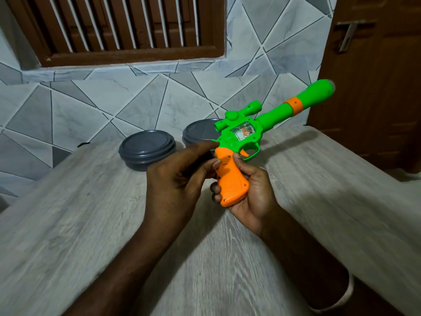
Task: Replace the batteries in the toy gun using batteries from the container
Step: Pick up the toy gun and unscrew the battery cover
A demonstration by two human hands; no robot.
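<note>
A toy gun with a green body, a scope on top and an orange grip is held above the table, its barrel pointing up and to the right. My right hand grips the orange handle from below and behind. My left hand sits at the handle's left side, thumb and fingertips touching the upper part of the orange grip. Behind the gun stand two round grey lidded containers: one container at the left, the other container partly hidden by the gun. No batteries are visible.
The table has a pale wood-grain top and ends at a tiled wall behind the containers. A brown door stands at the right, a barred window above the wall.
</note>
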